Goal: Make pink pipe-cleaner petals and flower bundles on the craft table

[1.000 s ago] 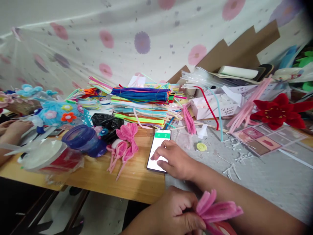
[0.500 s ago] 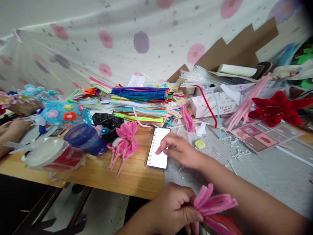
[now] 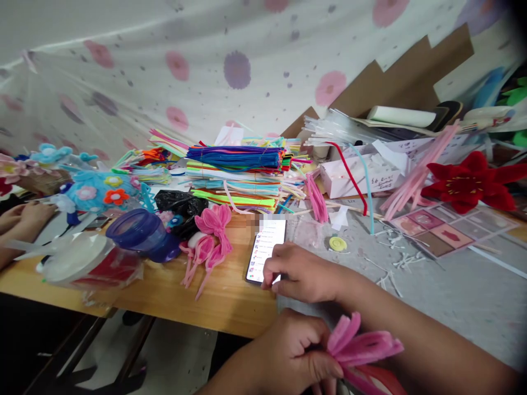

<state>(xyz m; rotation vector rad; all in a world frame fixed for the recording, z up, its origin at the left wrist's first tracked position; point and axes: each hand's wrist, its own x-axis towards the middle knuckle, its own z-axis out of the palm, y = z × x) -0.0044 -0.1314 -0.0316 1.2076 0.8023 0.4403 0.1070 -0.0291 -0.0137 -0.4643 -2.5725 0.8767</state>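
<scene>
My left hand (image 3: 294,351) is closed around a pink pipe-cleaner flower (image 3: 362,345), low in the view in front of the table edge. My right hand (image 3: 300,271) holds nothing; its loosely bent fingers rest on the lower part of a smartphone (image 3: 265,247) with a lit list on its screen. The phone lies flat where the wooden tabletop (image 3: 164,296) meets a grey mat (image 3: 453,296). A finished pink pipe-cleaner bow (image 3: 209,236) lies just left of the phone.
A tall stack of coloured pipe cleaners (image 3: 236,170) sits behind the phone. A purple jar (image 3: 142,233), plastic-wrapped tub (image 3: 82,263) and blue plush flowers (image 3: 96,189) crowd the left. Another person's hands (image 3: 18,219) rest at the left edge. A red flower (image 3: 469,184) and white box (image 3: 358,173) stand right.
My right hand slid back down the phone toward me, from the middle of the screen to its lower end. The screen went from a green header to a list. My left hand stayed put.
</scene>
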